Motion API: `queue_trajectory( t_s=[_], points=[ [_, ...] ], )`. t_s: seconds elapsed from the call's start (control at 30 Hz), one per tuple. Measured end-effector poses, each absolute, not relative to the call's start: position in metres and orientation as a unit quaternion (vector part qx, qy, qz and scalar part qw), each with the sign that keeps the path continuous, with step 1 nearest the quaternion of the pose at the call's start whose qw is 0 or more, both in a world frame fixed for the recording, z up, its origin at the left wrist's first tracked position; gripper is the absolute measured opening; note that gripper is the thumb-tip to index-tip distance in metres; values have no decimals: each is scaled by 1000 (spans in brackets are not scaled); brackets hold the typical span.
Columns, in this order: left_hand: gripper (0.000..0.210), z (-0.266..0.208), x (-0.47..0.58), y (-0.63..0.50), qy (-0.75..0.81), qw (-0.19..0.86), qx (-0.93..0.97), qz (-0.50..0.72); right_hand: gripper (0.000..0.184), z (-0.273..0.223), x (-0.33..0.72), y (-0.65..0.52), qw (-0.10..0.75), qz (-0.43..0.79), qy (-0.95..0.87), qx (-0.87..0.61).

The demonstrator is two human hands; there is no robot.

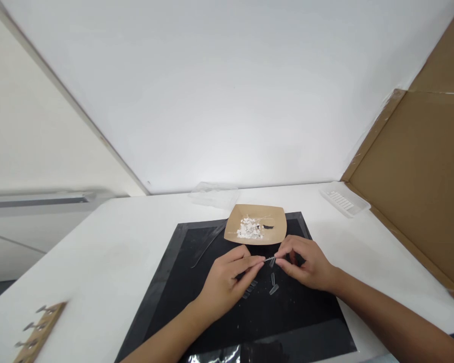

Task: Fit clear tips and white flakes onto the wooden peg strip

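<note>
A thin, small clear piece (269,258), seen edge-on and looking like a false nail tip, spans the gap between my two hands. My left hand (230,275) pinches its left end between thumb and fingertips. The other end is pinched by my right hand (306,262). Just below my right fingers, loose clear false nail tips (274,289) lie on a black mat (287,317). Several more nail tips (249,290) lie beside my left thumb, partly covered by that hand.
Behind my hands, a brown paper tray (278,217) holds white scraps and a dark sliver. A thin dark rod (208,245) lies to its left. Clear plastic (214,194) sits at the back, a white plastic tray (344,199) at right, and a wooden strip with metal pegs (41,333) at front left.
</note>
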State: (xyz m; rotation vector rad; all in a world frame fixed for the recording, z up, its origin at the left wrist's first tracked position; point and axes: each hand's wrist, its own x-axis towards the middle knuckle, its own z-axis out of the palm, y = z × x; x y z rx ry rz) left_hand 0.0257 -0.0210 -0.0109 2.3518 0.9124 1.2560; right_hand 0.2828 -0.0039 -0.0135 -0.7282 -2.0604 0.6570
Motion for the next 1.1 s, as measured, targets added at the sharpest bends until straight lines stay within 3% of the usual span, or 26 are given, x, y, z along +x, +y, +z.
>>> queue_trajectory(
  t_s=[0.43,0.67,1.1],
  points=[
    [17,-8,26,-21,325,161,823,438,14,-15,277,-5,439,385,-734,-346],
    [18,-10,26,-21,323,158,824,438,23,-14,278,-7,431,407,-726,-349],
    [19,-8,26,-21,322,156,824,438,18,-4,284,-7,373,398,-778,-311]
  ],
)
